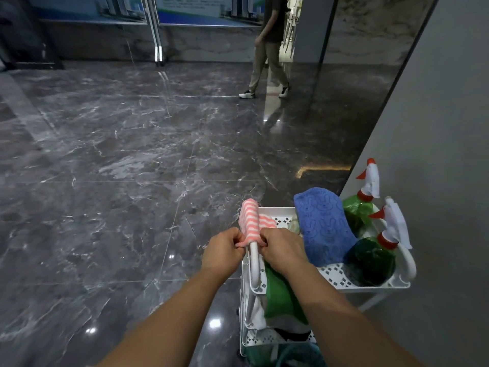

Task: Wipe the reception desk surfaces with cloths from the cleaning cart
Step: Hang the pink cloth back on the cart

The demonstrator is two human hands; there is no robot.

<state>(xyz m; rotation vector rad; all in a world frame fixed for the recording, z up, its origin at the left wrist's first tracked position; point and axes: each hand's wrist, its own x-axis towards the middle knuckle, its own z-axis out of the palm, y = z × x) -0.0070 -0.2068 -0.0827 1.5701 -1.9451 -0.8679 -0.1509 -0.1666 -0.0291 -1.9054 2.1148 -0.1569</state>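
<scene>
Glossy dark grey marble floor, pale veins, thin grout lines, spreads ahead and left of left hand. Ceiling-light glints on tiles below it. Plain grey wall right of right hand. Polished stone panel far ahead-right, warm reflection at base. Metal-framed glass door far ahead. Person mid-stride beyond.

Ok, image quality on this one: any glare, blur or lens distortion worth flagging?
Head view: the glossy dark marble floor throws bright glare spots near the bottom edge; wide-angle distortion slants the grey wall; the left hand, right hand and the pink-and-white striped cloth they pinch are sharp; the walking person at top looks slightly soft.
</scene>
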